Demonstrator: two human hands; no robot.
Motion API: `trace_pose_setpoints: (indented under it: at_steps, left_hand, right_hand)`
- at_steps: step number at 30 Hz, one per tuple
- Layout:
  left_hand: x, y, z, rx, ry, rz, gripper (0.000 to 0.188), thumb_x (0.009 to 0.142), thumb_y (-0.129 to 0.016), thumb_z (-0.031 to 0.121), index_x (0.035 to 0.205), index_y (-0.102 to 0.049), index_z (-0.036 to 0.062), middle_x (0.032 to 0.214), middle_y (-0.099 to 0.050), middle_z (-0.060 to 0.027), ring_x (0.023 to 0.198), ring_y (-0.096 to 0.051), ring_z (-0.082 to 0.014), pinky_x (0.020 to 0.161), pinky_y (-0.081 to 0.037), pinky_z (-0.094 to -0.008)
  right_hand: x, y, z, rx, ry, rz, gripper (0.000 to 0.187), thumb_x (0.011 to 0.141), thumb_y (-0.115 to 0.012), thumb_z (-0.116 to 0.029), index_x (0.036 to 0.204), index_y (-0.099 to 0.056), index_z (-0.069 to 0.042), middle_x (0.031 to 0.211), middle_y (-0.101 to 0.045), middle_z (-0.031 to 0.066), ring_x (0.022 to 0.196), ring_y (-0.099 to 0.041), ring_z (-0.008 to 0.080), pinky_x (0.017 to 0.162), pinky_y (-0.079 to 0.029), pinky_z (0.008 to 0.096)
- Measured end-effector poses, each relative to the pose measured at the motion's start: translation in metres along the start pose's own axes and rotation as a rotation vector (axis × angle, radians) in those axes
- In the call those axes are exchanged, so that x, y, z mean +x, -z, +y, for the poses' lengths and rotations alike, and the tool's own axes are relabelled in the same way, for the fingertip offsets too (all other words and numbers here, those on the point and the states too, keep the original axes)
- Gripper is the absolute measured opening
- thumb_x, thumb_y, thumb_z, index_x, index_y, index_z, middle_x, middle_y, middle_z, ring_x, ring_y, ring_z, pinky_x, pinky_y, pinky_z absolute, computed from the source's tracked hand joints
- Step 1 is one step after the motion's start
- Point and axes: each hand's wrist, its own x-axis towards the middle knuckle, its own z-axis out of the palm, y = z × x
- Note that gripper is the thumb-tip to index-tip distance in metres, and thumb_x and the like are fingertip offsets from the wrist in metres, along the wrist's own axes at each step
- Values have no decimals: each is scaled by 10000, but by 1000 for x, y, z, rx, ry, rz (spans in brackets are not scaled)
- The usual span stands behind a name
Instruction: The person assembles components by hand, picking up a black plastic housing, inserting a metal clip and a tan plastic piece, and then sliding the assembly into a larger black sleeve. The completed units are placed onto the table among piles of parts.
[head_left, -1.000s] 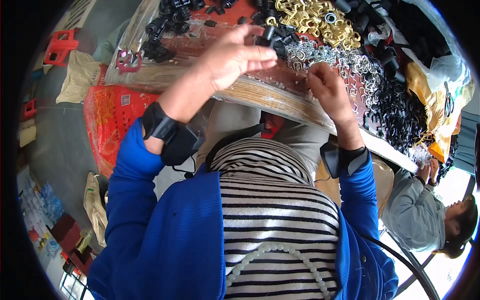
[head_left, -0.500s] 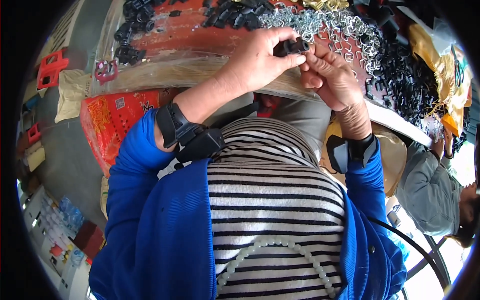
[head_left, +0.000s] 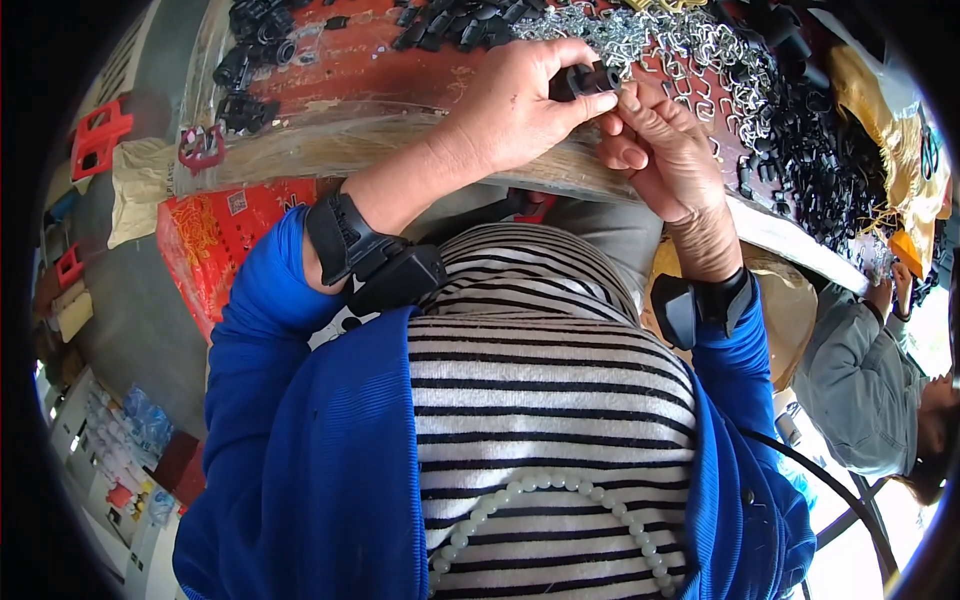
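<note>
My left hand (head_left: 515, 108) is closed around a black plastic pipe fitting (head_left: 592, 80), a short tube with a round open end facing right. It is held above the near edge of the red worktable (head_left: 380, 62). Thumb and forefinger of my right hand (head_left: 672, 150) are pinched together right beside that open end. Whatever the right fingertips hold, if anything, is too small or covered to make out. Behind both hands spreads a heap of bent silvery metal clips (head_left: 690, 55).
Black fittings (head_left: 245, 110) lie at the table's left end, with more black pieces (head_left: 470, 22) at the back. Small black parts (head_left: 815, 185) cover the right side, beside a yellow bag (head_left: 868, 100). Another person (head_left: 860, 380) sits at the right. A red bag (head_left: 235, 235) stands left.
The black fitting has tilted slightly in my left hand and sits a little higher. My right fingers stay close to its open end. The view has shifted a little.
</note>
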Motion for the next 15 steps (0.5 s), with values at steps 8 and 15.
trace_pose_setpoints:
  at_steps: [8,15]
  left_hand:
    - [-20,-7,11,-127,7,-2,96,745,-571,99,792,-537,21,662,-547,10,637,-466,-31,611,-399,-195]
    - [-28,-8,20,-163,60,-25,94,746,-567,91,781,-528,14,668,-555,9,633,-481,-36,614,-401,-198]
  right_hand:
    - [-23,-15,12,0,81,39,94,821,-463,-128,834,-496,-42,684,-489,23,455,-345,54,481,-338,206]
    - [-33,-21,19,-10,107,55,87,822,-461,-125,833,-493,-44,690,-487,16,462,-348,55,484,-345,205]
